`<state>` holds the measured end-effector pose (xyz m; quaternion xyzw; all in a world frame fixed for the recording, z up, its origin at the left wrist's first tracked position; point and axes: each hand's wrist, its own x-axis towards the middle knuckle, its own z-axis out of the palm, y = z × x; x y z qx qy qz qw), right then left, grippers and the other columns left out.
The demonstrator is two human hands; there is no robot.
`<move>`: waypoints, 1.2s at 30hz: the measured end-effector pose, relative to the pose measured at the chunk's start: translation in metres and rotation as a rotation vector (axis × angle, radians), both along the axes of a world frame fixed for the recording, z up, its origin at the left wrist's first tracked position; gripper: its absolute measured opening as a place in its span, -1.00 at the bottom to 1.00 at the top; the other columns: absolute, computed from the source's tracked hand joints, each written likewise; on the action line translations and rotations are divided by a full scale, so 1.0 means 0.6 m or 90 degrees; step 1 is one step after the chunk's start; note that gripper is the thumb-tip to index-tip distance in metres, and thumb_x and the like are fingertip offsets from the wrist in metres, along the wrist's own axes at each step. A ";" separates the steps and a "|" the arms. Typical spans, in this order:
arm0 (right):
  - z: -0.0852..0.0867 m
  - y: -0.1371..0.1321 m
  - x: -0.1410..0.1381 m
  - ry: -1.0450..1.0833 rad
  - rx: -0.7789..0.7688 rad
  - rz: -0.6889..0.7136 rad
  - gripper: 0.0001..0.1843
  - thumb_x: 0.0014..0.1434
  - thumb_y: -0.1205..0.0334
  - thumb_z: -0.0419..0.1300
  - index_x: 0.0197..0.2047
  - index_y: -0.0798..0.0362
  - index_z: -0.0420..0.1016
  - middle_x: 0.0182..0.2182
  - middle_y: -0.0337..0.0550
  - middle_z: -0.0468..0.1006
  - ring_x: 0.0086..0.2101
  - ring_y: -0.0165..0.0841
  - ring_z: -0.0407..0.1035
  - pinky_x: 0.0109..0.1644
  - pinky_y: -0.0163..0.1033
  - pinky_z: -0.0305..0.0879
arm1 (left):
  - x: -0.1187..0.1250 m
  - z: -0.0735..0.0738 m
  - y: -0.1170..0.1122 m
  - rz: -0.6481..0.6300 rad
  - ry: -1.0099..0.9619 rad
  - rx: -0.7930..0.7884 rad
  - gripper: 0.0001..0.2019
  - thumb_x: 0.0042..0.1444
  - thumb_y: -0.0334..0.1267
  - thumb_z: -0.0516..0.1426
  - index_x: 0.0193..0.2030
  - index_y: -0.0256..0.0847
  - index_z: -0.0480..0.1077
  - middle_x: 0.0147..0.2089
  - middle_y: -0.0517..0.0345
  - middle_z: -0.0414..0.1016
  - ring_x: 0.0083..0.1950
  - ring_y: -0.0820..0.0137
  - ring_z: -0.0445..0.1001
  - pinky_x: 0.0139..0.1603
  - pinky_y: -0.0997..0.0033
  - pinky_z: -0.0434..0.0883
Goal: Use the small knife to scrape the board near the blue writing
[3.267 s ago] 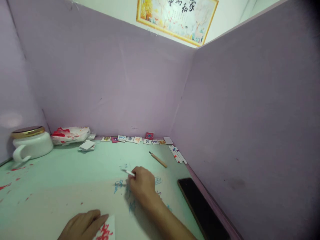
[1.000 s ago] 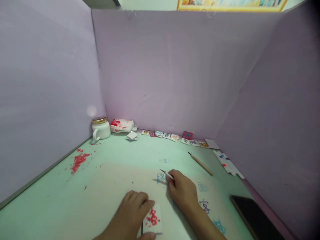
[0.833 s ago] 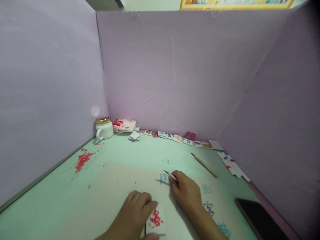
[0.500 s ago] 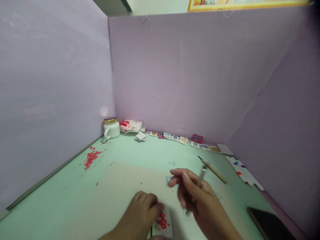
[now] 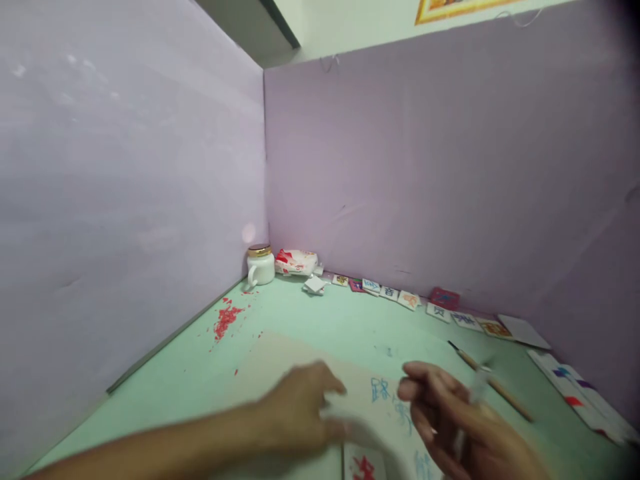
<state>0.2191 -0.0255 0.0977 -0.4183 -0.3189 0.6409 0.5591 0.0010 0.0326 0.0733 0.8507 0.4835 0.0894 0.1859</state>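
Pen [image 5: 473, 400] pinched in my right hand [image 5: 460, 427]; left hand [image 5: 300, 413], fingers loose, empty, hovers over the red-inked tile [image 5: 364, 467]. Judged step: repositioning tile; next needs steadying it.

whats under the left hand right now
Under the left hand lies the pale sheet on the green table. A small white tile with a red character peeks out just beside it. Whatever sits directly beneath the palm is covered and blurred.
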 end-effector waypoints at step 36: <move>-0.107 0.065 0.009 0.281 -0.210 0.013 -0.66 -0.30 0.34 0.53 -0.38 0.19 0.59 -0.56 -0.14 0.53 -0.65 -0.53 0.31 -0.59 -0.44 0.31 | -0.056 0.281 0.392 0.134 0.104 0.557 -0.79 0.26 -0.21 0.11 -0.06 -0.29 0.39 -0.06 0.05 0.45 -0.07 0.30 0.47 -0.05 0.13 0.44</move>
